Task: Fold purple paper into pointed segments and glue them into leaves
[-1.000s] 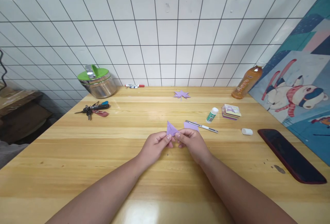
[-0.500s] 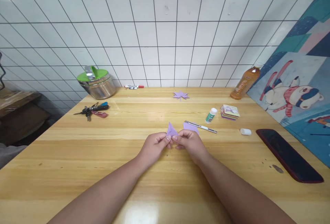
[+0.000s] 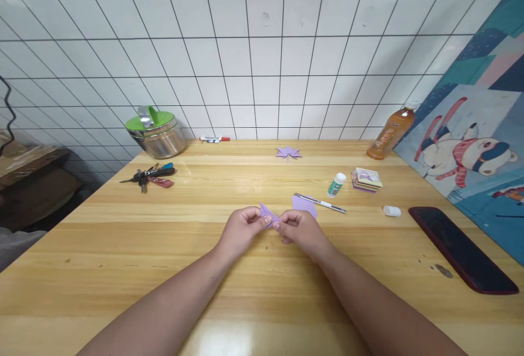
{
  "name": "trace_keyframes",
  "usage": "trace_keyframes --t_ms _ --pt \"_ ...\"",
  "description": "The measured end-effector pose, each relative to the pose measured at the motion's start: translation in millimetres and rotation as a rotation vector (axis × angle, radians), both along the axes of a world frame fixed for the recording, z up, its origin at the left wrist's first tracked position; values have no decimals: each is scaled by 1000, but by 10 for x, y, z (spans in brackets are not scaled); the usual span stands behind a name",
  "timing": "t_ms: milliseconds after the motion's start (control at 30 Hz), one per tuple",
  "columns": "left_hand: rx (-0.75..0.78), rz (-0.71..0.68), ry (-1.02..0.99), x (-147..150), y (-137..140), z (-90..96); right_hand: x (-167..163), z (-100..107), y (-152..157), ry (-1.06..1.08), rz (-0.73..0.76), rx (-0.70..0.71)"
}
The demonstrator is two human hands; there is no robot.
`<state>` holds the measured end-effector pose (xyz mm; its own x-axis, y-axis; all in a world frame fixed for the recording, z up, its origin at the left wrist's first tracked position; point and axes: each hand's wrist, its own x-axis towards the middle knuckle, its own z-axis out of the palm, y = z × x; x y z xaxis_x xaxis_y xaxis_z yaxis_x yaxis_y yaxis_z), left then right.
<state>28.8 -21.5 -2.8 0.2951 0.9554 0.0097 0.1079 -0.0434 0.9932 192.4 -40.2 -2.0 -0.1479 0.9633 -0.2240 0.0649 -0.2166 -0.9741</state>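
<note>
A small folded piece of purple paper (image 3: 267, 214) is held just above the wooden table between both hands. My left hand (image 3: 242, 229) pinches its left side, thumb on top. At the right corner, the thumb and fingers of my right hand (image 3: 303, 230) are closed on the same paper. Fingertips hide part of its lower edge. Just beyond my right hand lies a flat purple sheet (image 3: 303, 206), with a slim silver utility knife (image 3: 321, 203) resting across it. Farther back on the table is a purple paper leaf shape (image 3: 289, 153).
Right of the knife stand a glue stick (image 3: 336, 185) and a paper stack (image 3: 366, 179); a white cap (image 3: 392, 211) and a phone (image 3: 460, 249) lie nearer. A drink bottle (image 3: 391, 133) is behind. Keys (image 3: 151, 174), a green-lidded pot (image 3: 158, 135) and a marker (image 3: 215, 139) are left.
The folded paper has turned: its point, upright before, now leans to the left. Both hands keep their hold, and the whole view has shifted slightly.
</note>
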Motion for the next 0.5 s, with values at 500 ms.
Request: trace_keyframes --t_ms 500 --pt "-68 -29 -51 -104 29 89 30 -36 7 -101 90 95"
